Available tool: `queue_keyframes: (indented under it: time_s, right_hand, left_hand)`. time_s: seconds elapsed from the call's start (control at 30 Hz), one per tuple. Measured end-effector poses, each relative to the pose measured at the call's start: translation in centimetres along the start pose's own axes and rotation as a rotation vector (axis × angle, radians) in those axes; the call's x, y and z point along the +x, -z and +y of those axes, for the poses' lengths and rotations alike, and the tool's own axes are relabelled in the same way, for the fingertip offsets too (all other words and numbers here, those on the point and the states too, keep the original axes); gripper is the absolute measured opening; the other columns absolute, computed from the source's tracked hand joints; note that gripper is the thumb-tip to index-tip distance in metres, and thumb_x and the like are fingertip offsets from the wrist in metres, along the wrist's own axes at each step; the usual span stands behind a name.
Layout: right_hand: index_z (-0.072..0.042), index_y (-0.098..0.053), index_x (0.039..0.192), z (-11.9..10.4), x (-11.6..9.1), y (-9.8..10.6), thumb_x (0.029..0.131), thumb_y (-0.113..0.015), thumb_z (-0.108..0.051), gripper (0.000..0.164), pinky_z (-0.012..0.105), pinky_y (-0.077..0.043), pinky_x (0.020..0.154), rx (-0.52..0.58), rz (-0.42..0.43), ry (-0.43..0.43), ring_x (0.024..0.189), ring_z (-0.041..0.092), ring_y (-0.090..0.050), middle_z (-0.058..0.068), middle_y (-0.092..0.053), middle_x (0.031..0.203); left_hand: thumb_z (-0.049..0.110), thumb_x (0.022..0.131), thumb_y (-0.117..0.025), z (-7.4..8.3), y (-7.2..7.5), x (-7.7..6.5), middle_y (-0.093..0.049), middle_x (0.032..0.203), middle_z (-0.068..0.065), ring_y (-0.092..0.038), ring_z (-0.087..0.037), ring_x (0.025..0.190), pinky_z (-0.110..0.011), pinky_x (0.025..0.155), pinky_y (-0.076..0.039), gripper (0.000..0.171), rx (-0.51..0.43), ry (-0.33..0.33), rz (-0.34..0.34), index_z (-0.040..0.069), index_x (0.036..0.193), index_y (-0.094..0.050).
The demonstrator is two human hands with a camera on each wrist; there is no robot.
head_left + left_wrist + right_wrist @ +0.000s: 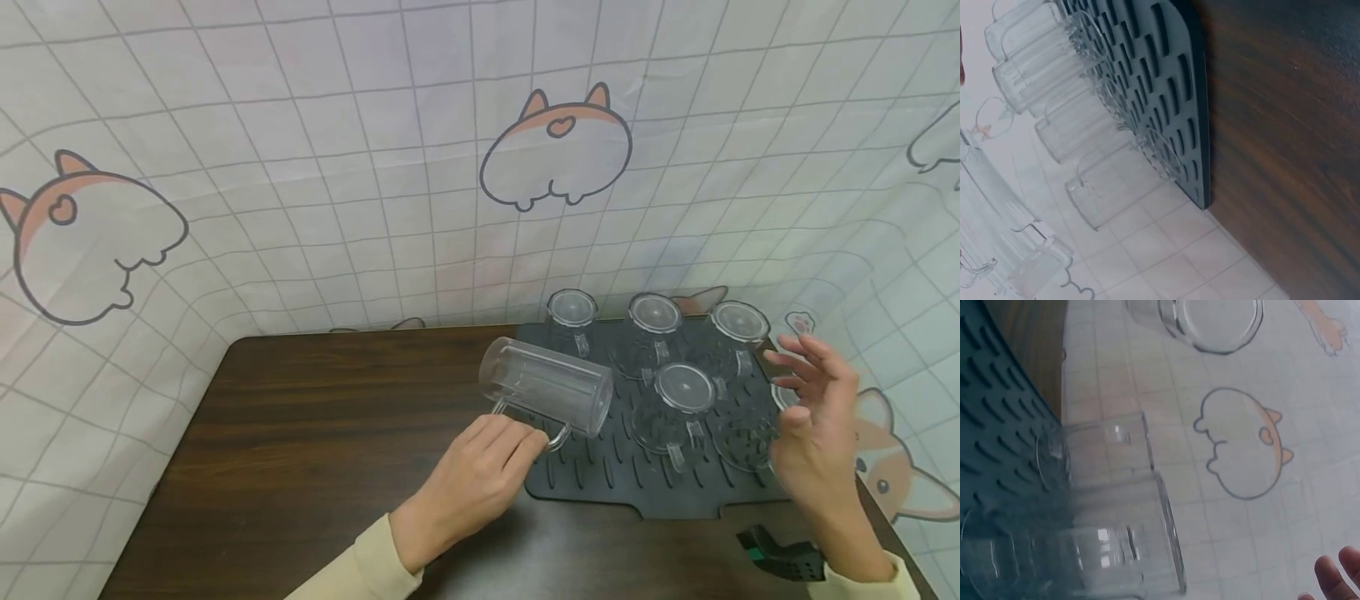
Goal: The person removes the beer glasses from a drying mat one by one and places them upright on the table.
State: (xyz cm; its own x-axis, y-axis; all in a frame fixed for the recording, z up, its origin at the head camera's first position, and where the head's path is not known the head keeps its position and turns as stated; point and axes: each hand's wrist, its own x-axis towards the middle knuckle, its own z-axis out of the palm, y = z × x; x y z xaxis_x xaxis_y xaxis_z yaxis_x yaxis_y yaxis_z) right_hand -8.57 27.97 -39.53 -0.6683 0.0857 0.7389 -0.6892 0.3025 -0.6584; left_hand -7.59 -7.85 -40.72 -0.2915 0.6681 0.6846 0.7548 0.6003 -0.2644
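My left hand grips the handle of a clear glass mug, which lies tipped on its side in the air, over the left part of a dark ridged drying mat. In the left wrist view this mug fills the lower left corner. Several more glass mugs stand upside down on the mat, among them a front one and a back-left one. My right hand is raised at the mat's right side, fingers spread and holding nothing, partly hiding the rightmost mug.
The mat lies on the right of a dark wooden table. A white grid-patterned cloth with cartoon corgis rises behind the table and along its sides. A black wrist device sits by my right cuff.
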Motion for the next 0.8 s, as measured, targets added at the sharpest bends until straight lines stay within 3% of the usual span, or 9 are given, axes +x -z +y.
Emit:
queue_keyframes:
  time_s: [0.1, 0.33, 0.57, 0.8]
  right_hand:
    - [0.01, -0.031, 0.145, -0.2, 0.1, -1.0, 0.107, -0.052, -0.043, 0.068, 0.017, -0.037, 0.1, 0.058, -0.006, 0.03, 0.127, 0.007, -0.057, 0.0, -0.051, 0.147]
    - [0.011, -0.037, 0.141, -0.6, -0.1, -3.7, 0.108, -0.056, -0.03, 0.056, 0.018, -0.051, 0.097, 0.424, -0.007, 0.065, 0.121, 0.019, -0.063, 0.013, -0.055, 0.141]
    - [0.009, -0.032, 0.147, 0.0, -1.1, -5.9, 0.111, -0.049, -0.029, 0.056, 0.02, -0.053, 0.097, 0.473, -0.06, 0.03, 0.124, 0.02, -0.061, 0.014, -0.05, 0.145]
    - [0.012, -0.03, 0.148, 0.1, -2.3, -8.1, 0.112, -0.044, -0.027, 0.055, 0.019, -0.054, 0.094, 0.407, -0.081, 0.011, 0.123, 0.019, -0.061, 0.014, -0.049, 0.147]
  left_hand:
    - [0.005, 0.107, -0.046, 0.0, 0.1, 0.0, -0.064, 0.093, 0.004, -0.061, -0.012, 0.085, -0.024, 0.076, -0.049, 0.021, 0.023, -0.016, -0.001, 0.011, 0.106, -0.066]
    - [0.011, 0.108, -0.044, 0.1, 0.1, -0.2, -0.061, 0.09, 0.005, -0.059, -0.012, 0.082, -0.024, 0.074, -0.049, 0.022, 0.035, -0.048, -0.01, 0.012, 0.106, -0.066]
    - [0.012, 0.108, -0.044, 0.2, 0.2, -0.3, -0.061, 0.09, 0.005, -0.059, -0.011, 0.083, -0.024, 0.076, -0.049, 0.022, 0.054, -0.045, -0.033, 0.013, 0.107, -0.066]
    - [0.01, 0.107, -0.044, 0.2, 0.1, -0.6, -0.061, 0.091, 0.005, -0.059, -0.011, 0.084, -0.024, 0.076, -0.049, 0.022, 0.059, -0.045, -0.032, 0.013, 0.107, -0.066]
